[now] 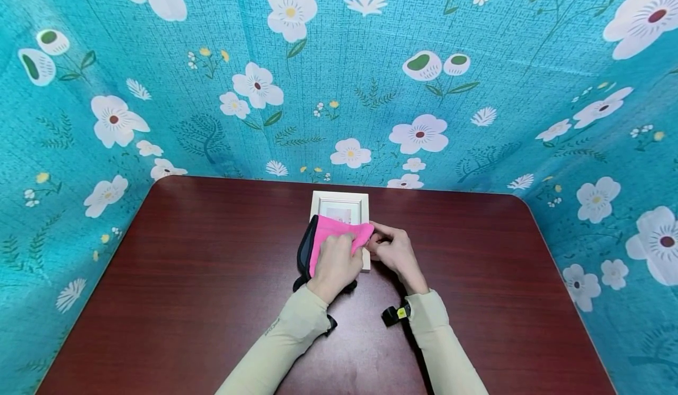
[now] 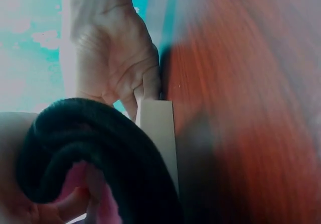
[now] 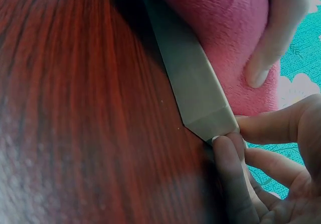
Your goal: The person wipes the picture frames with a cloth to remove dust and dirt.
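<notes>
Picture frame (image 1: 340,196) partly hidden by pink cloth (image 1: 332,228), sleeves (image 1: 447,348) cut off below, sleeve lettering (image 1: 272,326) illegible

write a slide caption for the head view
On a reddish table, the left hand holds a pink cloth against a white picture frame while the right hand grips its edge.

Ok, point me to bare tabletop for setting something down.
Bare tabletop lies left, between the fleecy pink cloth and floral curtain, and right, between the right hand and the curtain. Crowded: the middle, where the left hand, cloth and picture frame meet.
</notes>
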A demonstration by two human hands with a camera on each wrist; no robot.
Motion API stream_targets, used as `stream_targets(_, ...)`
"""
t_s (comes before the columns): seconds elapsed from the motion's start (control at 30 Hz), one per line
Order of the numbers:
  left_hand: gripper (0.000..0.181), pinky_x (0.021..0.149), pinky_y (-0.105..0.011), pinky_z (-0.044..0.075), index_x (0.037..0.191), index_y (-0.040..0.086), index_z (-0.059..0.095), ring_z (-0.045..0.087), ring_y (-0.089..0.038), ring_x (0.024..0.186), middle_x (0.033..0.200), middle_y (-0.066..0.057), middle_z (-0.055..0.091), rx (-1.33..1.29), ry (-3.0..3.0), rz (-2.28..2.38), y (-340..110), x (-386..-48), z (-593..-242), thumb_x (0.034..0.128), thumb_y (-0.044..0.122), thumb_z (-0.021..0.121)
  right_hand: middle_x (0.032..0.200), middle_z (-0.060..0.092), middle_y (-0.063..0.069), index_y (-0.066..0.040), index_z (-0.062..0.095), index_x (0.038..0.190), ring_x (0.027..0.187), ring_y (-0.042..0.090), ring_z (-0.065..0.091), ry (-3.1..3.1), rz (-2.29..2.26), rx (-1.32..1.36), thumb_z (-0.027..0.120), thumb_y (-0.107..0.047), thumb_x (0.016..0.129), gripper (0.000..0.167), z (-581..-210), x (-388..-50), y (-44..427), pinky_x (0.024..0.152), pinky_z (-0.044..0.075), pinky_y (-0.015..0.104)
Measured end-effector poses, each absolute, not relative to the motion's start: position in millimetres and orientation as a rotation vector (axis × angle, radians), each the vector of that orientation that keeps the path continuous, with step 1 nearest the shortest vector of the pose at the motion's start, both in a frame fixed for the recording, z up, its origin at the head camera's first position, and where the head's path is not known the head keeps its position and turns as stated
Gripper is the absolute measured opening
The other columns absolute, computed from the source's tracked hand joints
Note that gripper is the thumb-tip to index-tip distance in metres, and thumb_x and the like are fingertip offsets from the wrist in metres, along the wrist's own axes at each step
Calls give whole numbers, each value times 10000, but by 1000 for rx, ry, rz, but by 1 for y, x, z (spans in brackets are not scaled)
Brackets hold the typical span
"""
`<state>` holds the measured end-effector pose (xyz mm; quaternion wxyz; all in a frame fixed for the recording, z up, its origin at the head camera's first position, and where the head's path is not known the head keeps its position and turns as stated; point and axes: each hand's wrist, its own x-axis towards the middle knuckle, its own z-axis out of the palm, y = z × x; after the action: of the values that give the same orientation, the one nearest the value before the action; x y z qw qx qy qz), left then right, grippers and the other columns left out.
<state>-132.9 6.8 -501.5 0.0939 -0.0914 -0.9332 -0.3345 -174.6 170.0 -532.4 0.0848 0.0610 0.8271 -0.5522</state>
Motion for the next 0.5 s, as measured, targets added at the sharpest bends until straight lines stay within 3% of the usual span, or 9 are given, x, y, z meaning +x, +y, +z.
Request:
stream_targets(0.13, 157, 436, -254, 327, 757, 91, 691, 446, -94, 512, 553, 50, 466, -221, -2772, -1151, 7, -135, -503, 909, 56, 708, 775, 621, -49, -148, 782, 1314, 597, 29, 456, 2475, -1651, 166, 663, -9, 822, 525, -533, -174, 169, 557, 457, 191)
stream_targets(0.23, 83, 429, -215, 313, 872, 73, 763, 400, -39, 508, 582, 73, 485, -150, -2768, -1294, 6, -137, -505, 931, 76, 705, 797, 643, -38, -151, 776, 1325, 611, 40, 461, 2471, -1645, 164, 652, -7, 820, 540, -532, -174, 169, 564, 453, 194)
stream_targets(0.37, 149, 436, -198, 323, 1069, 58, 810, 414, -2, 497, 658, 37, 637, -76, -2746, -1472, 4, -139, -506, 973, 141, 733, 864, 669, 17, -139, 755, 1356, 614, 55, 462, 2475, -1643, 166, 623, 0, 813, 576, -532, -174, 169, 566, 448, 204)
stream_targets(0.5, 243, 511, -214, 428, 1182, 35, 797, 525, -11, 562, 881, -59, 806, -52, -2710, -1617, 1, -142, -499, 991, 169, 727, 914, 681, 46, -119, 741, 1372, 601, 55, 520, 2430, -1686, 189, 607, 25, 825, 581, -532, -174, 169, 577, 526, 226)
